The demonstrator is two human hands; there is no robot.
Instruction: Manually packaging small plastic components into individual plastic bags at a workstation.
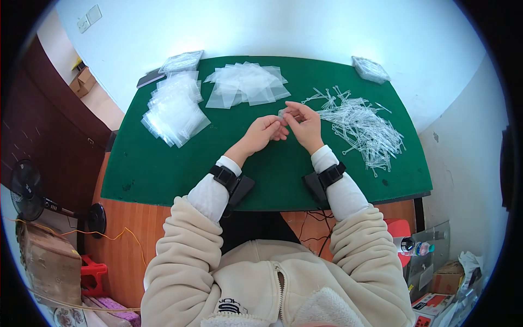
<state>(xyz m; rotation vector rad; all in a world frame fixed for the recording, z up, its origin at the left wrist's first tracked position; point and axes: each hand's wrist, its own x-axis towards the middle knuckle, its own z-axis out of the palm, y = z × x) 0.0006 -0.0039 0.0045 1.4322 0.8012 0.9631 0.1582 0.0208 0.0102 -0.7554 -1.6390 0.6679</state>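
Over the middle of the green table point(261, 180), my left hand point(262, 133) and my right hand point(306, 128) come together, fingertips almost touching. Both are closed in a pinch around a small clear plastic piece point(281, 113); its exact kind is too small to tell. Just right of my right hand spreads a loose pile of thin clear plastic sticks with ringed ends point(365, 128). Beyond my hands lies a fan of clear flat plastic bags point(248, 84). Farther left is a second, overlapping stack of clear bags point(177, 109).
Filled clear packs stand at the far left corner point(182, 61) and far right corner point(370, 70), near the white wall. A dark flat case point(151, 78) lies beside the left pack. On the floor are a fan point(27, 188), a cardboard box point(49, 264) and a red stool point(93, 277).
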